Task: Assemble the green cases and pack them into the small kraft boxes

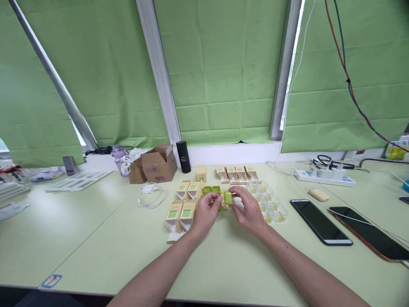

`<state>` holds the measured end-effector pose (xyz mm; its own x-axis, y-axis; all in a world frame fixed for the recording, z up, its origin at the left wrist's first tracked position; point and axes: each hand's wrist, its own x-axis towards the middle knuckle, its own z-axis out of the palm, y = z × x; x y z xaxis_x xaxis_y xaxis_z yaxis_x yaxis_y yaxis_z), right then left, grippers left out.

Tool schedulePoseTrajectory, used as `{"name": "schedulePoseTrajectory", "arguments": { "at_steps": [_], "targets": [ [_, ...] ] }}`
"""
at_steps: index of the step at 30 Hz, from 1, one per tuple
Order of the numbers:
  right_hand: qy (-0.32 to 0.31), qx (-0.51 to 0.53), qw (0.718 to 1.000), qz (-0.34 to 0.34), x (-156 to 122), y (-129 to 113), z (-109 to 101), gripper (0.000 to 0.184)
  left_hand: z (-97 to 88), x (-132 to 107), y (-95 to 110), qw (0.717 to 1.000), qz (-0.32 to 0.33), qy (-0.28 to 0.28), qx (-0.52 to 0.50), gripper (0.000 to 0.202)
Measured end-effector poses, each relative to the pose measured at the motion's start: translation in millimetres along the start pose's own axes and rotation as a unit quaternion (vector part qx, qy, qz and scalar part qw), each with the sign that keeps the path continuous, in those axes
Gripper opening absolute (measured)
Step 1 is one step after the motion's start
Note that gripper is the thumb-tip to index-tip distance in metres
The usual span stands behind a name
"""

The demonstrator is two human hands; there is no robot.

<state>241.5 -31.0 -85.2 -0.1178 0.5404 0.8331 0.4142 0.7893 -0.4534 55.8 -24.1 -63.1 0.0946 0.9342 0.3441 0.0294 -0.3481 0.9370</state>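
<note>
My right hand (247, 209) grips a small green square case (228, 197) between thumb and fingers, just above the table. My left hand (206, 213) is closed in a pinch beside it, and what its fingertips hold, if anything, is hidden. Several more green cases (211, 189) sit right behind my left fingers. A whitish piece (238, 204) shows under my right hand, partly covered. To the right stand several clear plastic cups (270, 200) with yellow bottoms. Left of my hands lie open small cartons (180, 213) with green squares on their faces.
Farther back are a row of open cartons (238, 175), an upright carton (201, 173), a black cylinder (183, 157) and a brown cardboard box (159, 164). A white charger (149, 188) lies left. Two phones (321, 221), a power strip (326, 177) and loose cables are on the right.
</note>
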Motion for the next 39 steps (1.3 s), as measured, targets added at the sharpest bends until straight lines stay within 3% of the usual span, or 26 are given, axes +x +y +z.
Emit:
{"name": "schedulePoseTrajectory", "arguments": {
  "at_steps": [24, 39],
  "targets": [
    [0.018, -0.027, 0.999, 0.013, 0, 2, -3, 0.055, -3.2, 4, -6, 0.998, 0.004, 0.040, -0.038, 0.037],
    [-0.032, -0.060, 0.997, -0.039, 1, -9, -5, 0.057, -8.6, -10, 0, 0.976, 0.138, 0.033, 0.163, 0.016]
  ]
}}
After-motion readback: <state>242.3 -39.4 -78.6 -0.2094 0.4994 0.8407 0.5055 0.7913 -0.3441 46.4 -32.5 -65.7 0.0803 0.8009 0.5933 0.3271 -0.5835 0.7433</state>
